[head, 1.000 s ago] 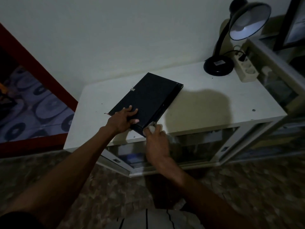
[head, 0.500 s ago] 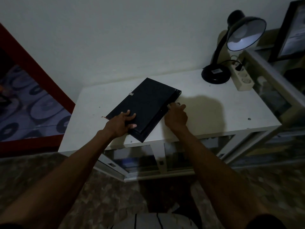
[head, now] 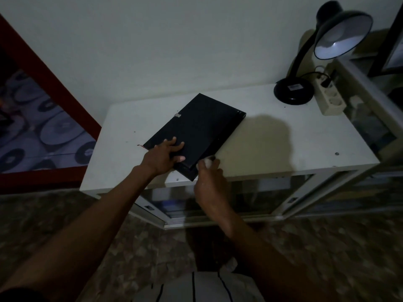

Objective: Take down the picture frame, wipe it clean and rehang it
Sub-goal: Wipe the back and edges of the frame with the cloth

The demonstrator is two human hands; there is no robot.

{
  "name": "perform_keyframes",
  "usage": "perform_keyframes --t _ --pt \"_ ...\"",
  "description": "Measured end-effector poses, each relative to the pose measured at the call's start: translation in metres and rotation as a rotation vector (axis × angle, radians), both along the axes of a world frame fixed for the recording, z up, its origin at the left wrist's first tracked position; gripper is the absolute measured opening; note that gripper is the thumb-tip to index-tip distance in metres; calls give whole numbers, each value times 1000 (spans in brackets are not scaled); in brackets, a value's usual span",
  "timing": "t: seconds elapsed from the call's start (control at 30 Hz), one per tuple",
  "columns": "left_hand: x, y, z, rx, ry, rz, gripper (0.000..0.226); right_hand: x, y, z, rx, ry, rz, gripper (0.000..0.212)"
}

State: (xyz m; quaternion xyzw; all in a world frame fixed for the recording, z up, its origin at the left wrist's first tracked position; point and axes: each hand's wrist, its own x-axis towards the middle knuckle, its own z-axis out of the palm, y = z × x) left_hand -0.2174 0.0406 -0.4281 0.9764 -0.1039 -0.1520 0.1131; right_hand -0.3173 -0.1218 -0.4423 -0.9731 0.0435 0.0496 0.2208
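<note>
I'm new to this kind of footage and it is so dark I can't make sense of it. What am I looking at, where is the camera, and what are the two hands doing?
No machine here: a person wears a camera on the head, looking down at their own arms. A black picture frame lies back side up on a white cabinet top, its near corner overhanging the front edge. The left hand rests on the frame and steadies it. The right hand holds a small white cloth against the frame's side edge, apparently wiping it. A black desk lamp and a white power strip stand at the back right.
</note>
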Motion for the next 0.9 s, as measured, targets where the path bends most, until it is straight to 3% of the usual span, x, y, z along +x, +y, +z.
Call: perform_keyframes --t 0.17,0.43,0.7,0.8,0.9 --pt "0 1 0 -6 -7 -1 60 -22 16 -9 -14 17 57 65" --pt "-3 3 1 -12 -4 -39 58 0 -16 -9 249 -163 -111 40" --pt "3 14 4 -22 -38 -108 61 -26 22 -17 144 -48 -7 54" --pt "14 29 9 -40 -62 -148 63 -17 6 -13 219 -20 24 52" --pt "28 42 15 22 -43 -91 79 -1 -8 -5 322 -91 -102 38"
